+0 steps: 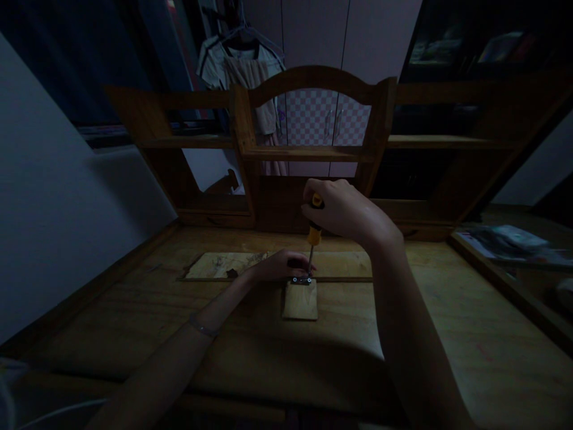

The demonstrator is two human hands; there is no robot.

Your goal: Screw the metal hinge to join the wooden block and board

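Screwdriver [315, 233] upright in your right hand [342, 209], fingers closed round its handle; your left hand [280, 266] steadies the hinge [301, 280] where board [250, 263] meets small block [301, 300] on the desk [215, 358]. Fastening looks partway; finished screws can't be confirmed.

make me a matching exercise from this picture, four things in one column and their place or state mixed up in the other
1. screwdriver
2. small wooden piece
3. left hand
4. white top

a. hanging beyond the shelf unit
b. low down at the long board, beside the metal fitting
c. upright but slightly tilted, in the right hand
d. lying on the desk, on the person's side of the long board

Right pairs: 1-c, 2-d, 3-b, 4-a
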